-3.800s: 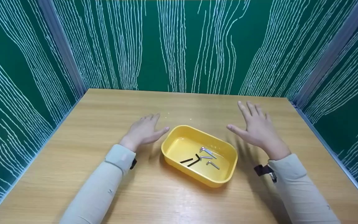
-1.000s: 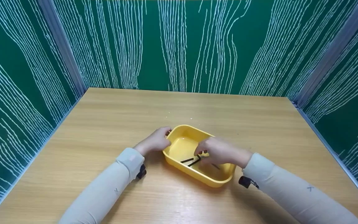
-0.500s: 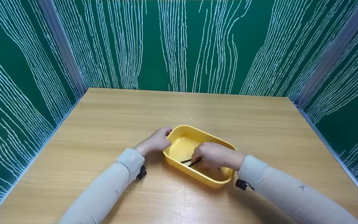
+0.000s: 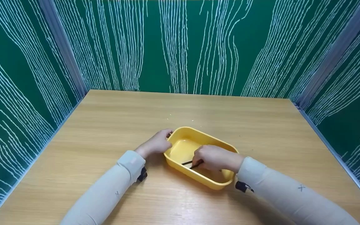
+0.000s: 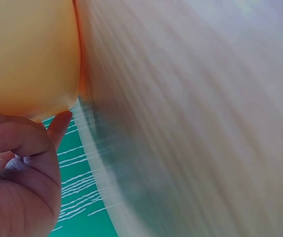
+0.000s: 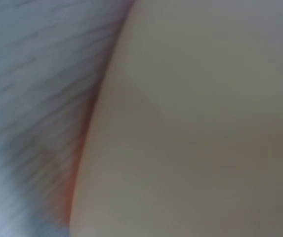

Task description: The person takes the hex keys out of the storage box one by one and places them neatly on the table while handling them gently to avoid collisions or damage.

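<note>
A yellow plastic bin (image 4: pixel 198 178) sits at an angle on the table. My left hand (image 4: pixel 156 143) grips its left end, thumb over the rim; in the left wrist view the fingers (image 5: pixel 20 136) lie against the bin's outer wall (image 5: pixel 27 54). Inside the bin, my right hand (image 4: pixel 214 157) has curled fingers and pinches a black hex key (image 4: pixel 196 164), whose far part is hidden. Another black hex key (image 4: pixel 187 162) lies just left of it on the bin floor. The silver hex keys are hidden beneath the right hand. In the right wrist view the bin wall (image 6: pixel 181 138) blocks the fingers.
The wooden table (image 4: pixel 120 115) runs back to a green wall (image 4: pixel 150 62) with white wavy lines. Similar panels stand on both sides. A few tiny pale specks (image 4: pixel 192 120) lie behind the bin.
Both hands were apart from the bin at first. The left took hold of its end; the right came down inside, shifted slightly left and closed on the black hex key, which has tilted a little.
</note>
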Tool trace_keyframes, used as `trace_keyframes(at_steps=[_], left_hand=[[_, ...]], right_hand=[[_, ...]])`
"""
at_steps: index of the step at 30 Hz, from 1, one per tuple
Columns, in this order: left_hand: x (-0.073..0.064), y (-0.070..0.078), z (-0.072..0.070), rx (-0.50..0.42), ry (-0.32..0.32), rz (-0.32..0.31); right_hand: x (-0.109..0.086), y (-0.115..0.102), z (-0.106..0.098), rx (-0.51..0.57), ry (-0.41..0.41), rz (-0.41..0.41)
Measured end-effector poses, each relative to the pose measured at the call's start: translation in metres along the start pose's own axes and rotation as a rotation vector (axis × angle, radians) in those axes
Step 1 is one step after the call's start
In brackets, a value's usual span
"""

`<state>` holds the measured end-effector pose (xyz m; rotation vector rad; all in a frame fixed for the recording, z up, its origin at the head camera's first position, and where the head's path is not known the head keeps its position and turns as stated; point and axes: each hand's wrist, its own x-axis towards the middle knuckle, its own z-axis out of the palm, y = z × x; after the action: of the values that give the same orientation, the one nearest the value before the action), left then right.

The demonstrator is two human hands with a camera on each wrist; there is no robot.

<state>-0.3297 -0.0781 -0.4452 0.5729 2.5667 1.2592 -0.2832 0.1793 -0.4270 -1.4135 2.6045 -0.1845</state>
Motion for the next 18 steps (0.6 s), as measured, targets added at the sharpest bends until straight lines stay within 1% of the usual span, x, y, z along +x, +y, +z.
trace_keyframes(at_steps=[6, 18], left_hand=[[-0.0002, -0.0005, -0.0003, -0.023, -0.010, -0.011], [-0.0012, 0.0007, 0.0008, -0.017, 0.001, -0.001]], right_hand=[[0.0011, -0.0012, 0.0008, 0.000, -0.021, 0.025], [0.0014, -0.0050, -0.0025, -0.019, -0.031, 0.063]])
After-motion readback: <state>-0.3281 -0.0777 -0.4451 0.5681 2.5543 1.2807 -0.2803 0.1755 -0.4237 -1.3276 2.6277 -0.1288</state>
